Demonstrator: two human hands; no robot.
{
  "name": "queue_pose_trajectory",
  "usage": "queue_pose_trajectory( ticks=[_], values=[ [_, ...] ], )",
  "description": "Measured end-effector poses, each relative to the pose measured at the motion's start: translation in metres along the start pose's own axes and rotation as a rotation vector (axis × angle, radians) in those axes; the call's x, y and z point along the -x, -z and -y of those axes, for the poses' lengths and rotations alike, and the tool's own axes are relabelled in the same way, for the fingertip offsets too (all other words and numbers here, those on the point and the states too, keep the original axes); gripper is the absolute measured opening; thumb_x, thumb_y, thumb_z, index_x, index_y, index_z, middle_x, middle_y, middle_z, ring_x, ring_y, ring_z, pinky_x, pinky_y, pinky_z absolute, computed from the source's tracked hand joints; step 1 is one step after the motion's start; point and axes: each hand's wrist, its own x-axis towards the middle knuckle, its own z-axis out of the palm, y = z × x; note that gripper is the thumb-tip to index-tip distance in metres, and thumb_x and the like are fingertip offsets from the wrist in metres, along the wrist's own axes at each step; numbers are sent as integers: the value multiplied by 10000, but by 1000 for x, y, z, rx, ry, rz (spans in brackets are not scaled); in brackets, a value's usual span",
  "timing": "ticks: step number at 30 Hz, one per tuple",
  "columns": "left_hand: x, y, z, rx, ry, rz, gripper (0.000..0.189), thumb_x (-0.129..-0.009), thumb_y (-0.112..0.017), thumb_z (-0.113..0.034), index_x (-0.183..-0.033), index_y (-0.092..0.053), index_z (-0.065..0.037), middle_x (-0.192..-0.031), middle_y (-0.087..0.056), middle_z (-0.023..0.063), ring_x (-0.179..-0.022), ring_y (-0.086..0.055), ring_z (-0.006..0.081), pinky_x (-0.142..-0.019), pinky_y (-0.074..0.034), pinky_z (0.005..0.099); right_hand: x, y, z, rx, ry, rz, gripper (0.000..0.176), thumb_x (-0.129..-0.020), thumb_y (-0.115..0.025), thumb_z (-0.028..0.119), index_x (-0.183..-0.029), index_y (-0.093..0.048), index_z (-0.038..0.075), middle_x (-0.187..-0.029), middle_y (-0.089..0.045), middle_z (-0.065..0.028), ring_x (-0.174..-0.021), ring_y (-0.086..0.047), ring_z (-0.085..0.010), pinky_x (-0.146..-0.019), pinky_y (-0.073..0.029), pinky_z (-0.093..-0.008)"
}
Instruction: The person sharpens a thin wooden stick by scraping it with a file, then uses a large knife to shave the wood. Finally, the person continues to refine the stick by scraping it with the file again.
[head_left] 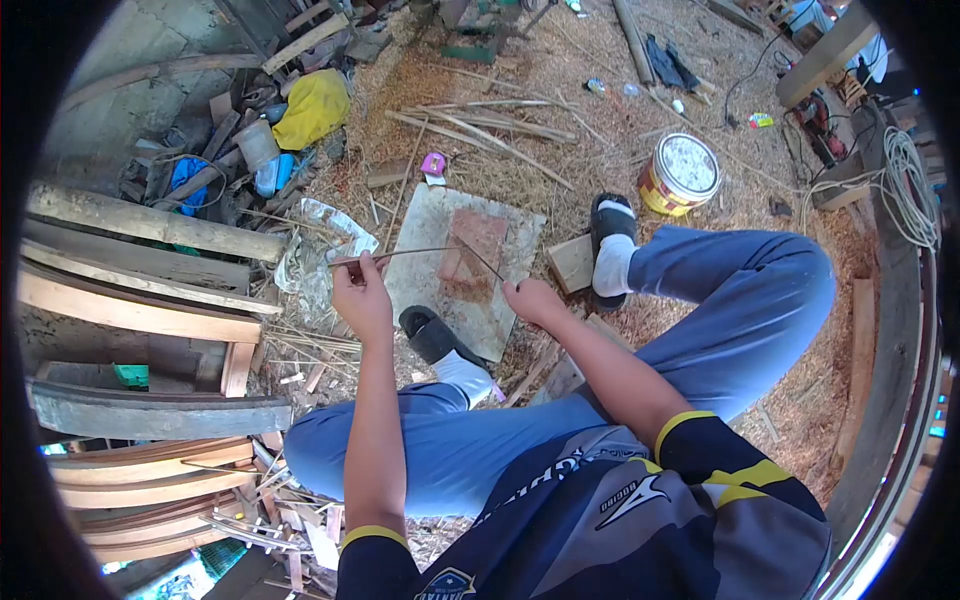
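While you are sitting, your left hand [360, 292] and right hand [530, 298] are each pinching an end of a thin bent brown strip [420, 250], arching at twelve o'clock over a grey flat slab [422, 295].

Holding a thin strip [410, 252] above the board [430, 220]: pinched in the left hand [360, 292] at the board's left edge, gripped by the right hand [530, 298] over its near right side. Right of the board, a paint tin [682, 172].
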Motion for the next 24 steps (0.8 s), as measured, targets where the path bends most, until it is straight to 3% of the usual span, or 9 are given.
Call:
queue_pose_trajectory(
  ticks=[1,3,5,6,10,13,19,23,24],
  values=[
    [-3,4,1,-10,7,-14,177,-1049,-663,-94,-992,-612,66,-883,-729,128,-817,-761,173,-732,-620,277,-1,3,1,-54,-18,35,701,-1025,-415,535,-1117,-746,-76,-1159,-701,-345,-1149,-669,-499,-1038,-506,-550],
    [-8,10,-5,46,20,-53,171,-1052,-656,-95,-1002,-612,62,-908,-726,136,-825,-763,184,-739,-628,283,2,11,12,-270,-36,-30,641,-1036,-468,533,-893,-725,-36,-906,-728,-249,-818,-729,-390,-749,-573,-523],
    [-15,16,-22,183,20,-110,167,-1057,-647,-99,-1017,-609,59,-940,-719,144,-835,-765,199,-759,-642,297,12,29,27,-689,-93,-19,623,-1045,-485,533,-752,-665,14,-756,-687,-158,-618,-690,-298,-583,-556,-471],
    [-21,22,-28,245,9,-125,153,-1062,-631,-101,-1053,-572,40,-983,-700,158,-856,-766,226,-798,-664,331,24,47,40,-846,-27,-21,562,-1063,-495,517,-721,-548,74,-652,-553,-47,-461,-527,-180,-448,-458,-387],
    [-32,30,-95,518,115,-217,185,-1059,-634,-106,-1082,-483,-3,-982,-684,170,-895,-767,266,-803,-680,369,59,133,82,-1116,1,-88,498,-1066,-472,573,-947,-579,101,-676,-555,2,-527,-510,-160,-498,-445,-369],
    [-30,29,-141,706,174,-267,188,-1053,-641,-104,-1057,-477,-12,-983,-682,172,-903,-767,291,-807,-687,388,107,203,105,-1305,183,-70,458,-1061,-536,512,-910,-560,80,-695,-537,-22,-516,-535,-169,-472,-447,-352],
    [-10,9,-202,1066,223,-168,173,-1045,-652,-92,-1033,-494,-22,-997,-714,197,-981,-770,352,-883,-688,464,200,280,131,-1205,593,-267,371,-997,-721,383,-871,-545,81,-708,-525,-19,-515,-524,-143,-467,-460,-328],
    [11,-10,-248,1196,266,-47,168,-1047,-649,-95,-1021,-505,-11,-1002,-731,202,-996,-771,341,-921,-675,477,238,311,131,-1128,776,-353,304,-983,-752,291,-946,-597,32,-778,-629,-67,-574,-643,-174,-506,-538,-348],
    [15,-15,-255,1242,275,-1,166,-1048,-647,-94,-1029,-505,-10,-1000,-734,200,-999,-771,341,-927,-673,476,246,317,131,-1138,805,-373,308,-988,-751,277,-1012,-598,11,-904,-719,-129,-601,-686,-191,-531,-570,-350]
  ],
)
